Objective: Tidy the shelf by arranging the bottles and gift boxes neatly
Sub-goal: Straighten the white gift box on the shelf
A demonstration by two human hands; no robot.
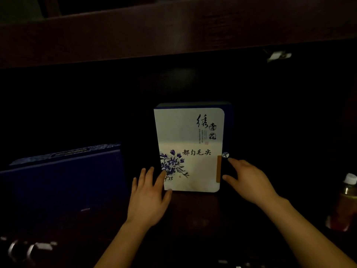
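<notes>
White gift box (190, 149) upright mid-shelf (195, 209). Left hand (147, 196) fingers spread, tips touching its lower left edge; right hand (249, 182) open beside right edge, gripping nothing. Bottle (346, 202) far right.

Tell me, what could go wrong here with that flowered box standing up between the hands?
1. The white gift box stands upright with the left hand and right hand open beside it; an uneven push could tip it backward.
2. The shelf is very dark, so the capped bottle at far right could be knocked by the right forearm.
</notes>
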